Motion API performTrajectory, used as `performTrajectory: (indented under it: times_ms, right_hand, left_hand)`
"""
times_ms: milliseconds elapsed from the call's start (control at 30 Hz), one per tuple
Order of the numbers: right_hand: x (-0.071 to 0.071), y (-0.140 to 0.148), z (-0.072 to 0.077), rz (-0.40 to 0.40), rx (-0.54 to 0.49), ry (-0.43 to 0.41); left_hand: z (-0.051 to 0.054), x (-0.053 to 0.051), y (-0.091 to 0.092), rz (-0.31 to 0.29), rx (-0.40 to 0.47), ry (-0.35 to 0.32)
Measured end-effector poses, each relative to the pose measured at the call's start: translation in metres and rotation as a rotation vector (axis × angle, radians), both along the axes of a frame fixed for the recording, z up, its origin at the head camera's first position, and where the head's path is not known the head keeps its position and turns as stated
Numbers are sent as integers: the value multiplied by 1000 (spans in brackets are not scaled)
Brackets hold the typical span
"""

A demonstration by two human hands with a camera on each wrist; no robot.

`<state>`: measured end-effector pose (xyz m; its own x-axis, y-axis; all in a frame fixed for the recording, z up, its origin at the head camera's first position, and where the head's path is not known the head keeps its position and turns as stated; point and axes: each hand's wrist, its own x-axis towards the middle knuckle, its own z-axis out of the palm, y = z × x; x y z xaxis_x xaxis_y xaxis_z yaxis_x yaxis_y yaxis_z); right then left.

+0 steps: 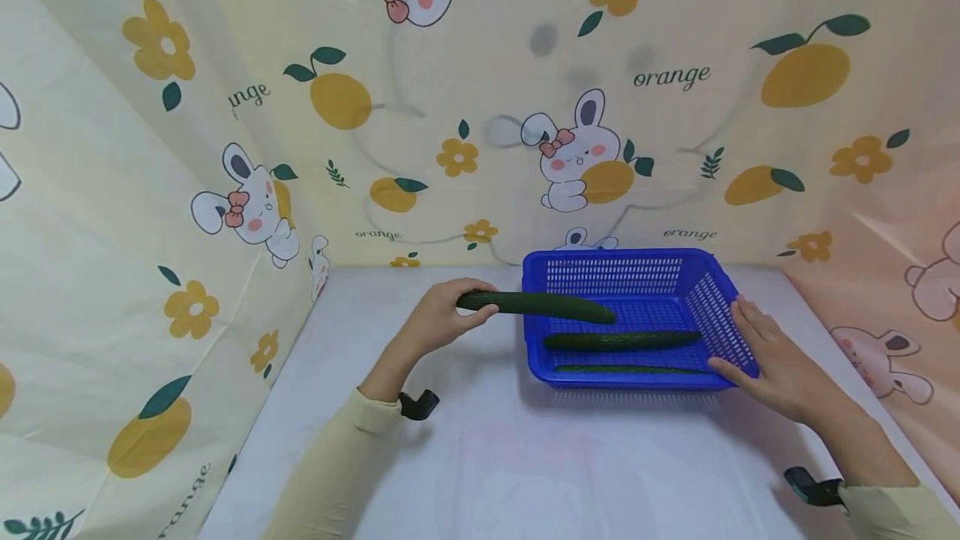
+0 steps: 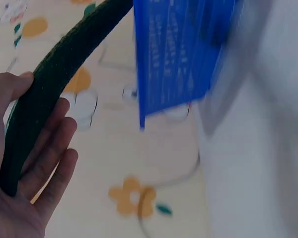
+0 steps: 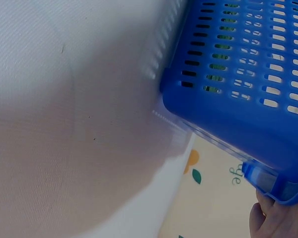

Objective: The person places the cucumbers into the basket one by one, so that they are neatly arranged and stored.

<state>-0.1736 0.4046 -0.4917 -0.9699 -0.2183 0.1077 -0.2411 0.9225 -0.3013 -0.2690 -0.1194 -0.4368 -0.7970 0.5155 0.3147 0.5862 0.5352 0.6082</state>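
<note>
My left hand [image 1: 442, 319] grips a long dark green cucumber [image 1: 543, 305] near one end, thumb on one side and fingers on the other. Its free end reaches over the left rim of a blue plastic basket [image 1: 617, 257]. Inside the basket lies a second cucumber [image 1: 622, 342]. A thin green strip of another cucumber [image 1: 630, 369] shows behind the front wall, which hides the rest. My right hand [image 1: 776, 365] holds the basket's right end by the rim, its thumb at the front corner. The right wrist view shows the basket's slotted side [image 3: 223, 109] and part of that hand.
The basket stands toward the back of a white-covered table [image 1: 480, 457]. Behind it hangs a cloth [image 1: 465, 90] printed with rabbits and oranges, which continues along both sides. A black wrist strap piece [image 1: 420, 404] sits on the left wrist, another [image 1: 813, 487] on the right.
</note>
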Motion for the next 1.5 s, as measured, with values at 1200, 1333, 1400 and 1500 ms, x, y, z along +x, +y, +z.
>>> performTrajectory:
  times_ms: [1200, 1333, 1400, 1500]
  right_hand:
    - [0, 1, -1, 10, -2, -4]
    - [1, 2, -2, 12, -4, -3]
    - [0, 2, -2, 12, -4, 0]
    - [0, 2, -2, 13, -5, 8]
  left_hand:
    - [-43, -4, 170, -39, -357, 20]
    - [-44, -5, 170, -42, -378, 7]
    - [-44, -6, 169, -52, -356, -11]
    - [-38, -7, 164, -64, -291, -52]
